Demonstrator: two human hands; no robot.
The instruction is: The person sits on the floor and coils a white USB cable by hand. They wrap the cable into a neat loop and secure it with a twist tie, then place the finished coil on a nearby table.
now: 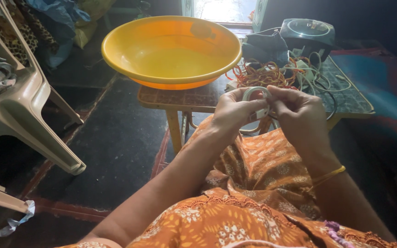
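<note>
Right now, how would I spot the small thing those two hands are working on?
Find the big yellow basin on the low table. Just below it, left hand and right hand pinch a small white ring, pale against the orange threads behind.

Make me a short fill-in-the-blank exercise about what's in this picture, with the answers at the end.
1. Both hands hold a small ring that is ____ in colour.
2. The large basin on the table is ____.
3. The right hand has a thin ____ at its wrist.

Answers: white; yellow; bangle
</note>
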